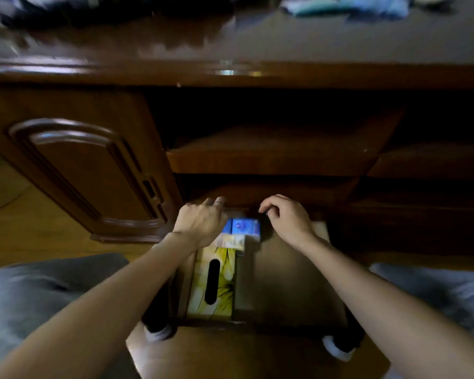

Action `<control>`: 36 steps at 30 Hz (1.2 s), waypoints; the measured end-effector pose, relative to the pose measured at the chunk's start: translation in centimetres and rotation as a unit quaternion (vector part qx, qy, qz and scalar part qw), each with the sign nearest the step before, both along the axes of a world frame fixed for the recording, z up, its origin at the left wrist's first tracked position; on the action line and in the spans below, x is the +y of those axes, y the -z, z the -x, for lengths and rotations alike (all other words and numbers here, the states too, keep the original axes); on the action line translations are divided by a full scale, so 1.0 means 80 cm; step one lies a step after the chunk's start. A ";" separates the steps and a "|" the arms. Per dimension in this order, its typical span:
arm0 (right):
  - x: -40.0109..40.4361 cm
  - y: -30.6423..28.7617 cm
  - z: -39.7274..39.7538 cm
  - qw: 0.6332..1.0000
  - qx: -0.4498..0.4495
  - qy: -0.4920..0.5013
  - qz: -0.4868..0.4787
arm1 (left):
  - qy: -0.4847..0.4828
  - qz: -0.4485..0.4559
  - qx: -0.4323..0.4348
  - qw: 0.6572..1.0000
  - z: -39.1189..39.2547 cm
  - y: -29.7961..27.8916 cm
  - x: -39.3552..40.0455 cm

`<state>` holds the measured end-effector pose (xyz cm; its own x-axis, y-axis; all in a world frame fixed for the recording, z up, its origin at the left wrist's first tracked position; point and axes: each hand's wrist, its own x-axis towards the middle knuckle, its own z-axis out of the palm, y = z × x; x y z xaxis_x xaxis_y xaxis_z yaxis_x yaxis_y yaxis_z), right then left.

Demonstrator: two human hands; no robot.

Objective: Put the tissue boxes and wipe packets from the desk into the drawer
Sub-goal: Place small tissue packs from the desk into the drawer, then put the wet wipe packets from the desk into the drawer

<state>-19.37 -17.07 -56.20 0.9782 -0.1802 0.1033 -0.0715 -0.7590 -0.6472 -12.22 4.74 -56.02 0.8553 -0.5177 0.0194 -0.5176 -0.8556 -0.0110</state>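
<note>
Both hands hover over the far end of the open wooden drawer [290, 283]: the left hand [200, 221] loosely spread, the right hand [288, 217] curled, neither grasping anything. Below and between them lie blue wipe packets [244, 227], nearer the left. A yellow cardboard tissue box [212, 280] runs lengthwise toward the person along the drawer's left wall. More blurred bluish packets [348, 6] sit on the dark surface [257, 42] above, well apart.

Open drawer [290, 283]: yellow tissue box [214, 283], blue packets [242, 227] behind it.
</note>
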 end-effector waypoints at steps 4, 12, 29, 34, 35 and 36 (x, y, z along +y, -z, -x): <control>-0.017 -0.130 0.013 0.970 -0.233 0.003 0.064 | 0.062 0.138 -0.161 0.975 0.024 -0.141 -0.009; -0.097 -0.337 -0.049 0.959 -0.175 0.112 0.194 | 0.052 0.259 -0.284 0.922 -0.035 -0.335 -0.060; -0.234 -0.356 -0.281 0.934 -0.046 0.201 0.292 | -0.019 0.046 -0.235 0.971 -0.348 -0.382 -0.224; -0.237 -0.364 -0.382 0.939 -0.121 0.175 0.270 | -0.077 -0.039 -0.200 0.976 -0.429 -0.372 -0.244; -0.233 -0.369 -0.406 0.940 -0.118 0.166 0.275 | -0.085 -0.044 -0.198 0.976 -0.441 -0.366 -0.245; -0.231 -0.373 -0.430 0.938 -0.101 0.167 0.287 | -0.088 -0.047 -0.205 0.974 -0.451 -0.357 -0.246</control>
<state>15.02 -35.53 -26.38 0.8268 -0.3322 0.4538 -0.2882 -0.9432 -0.1653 23.84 -14.95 -27.44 0.8616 -0.3791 0.3376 -0.2976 -0.9160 -0.2691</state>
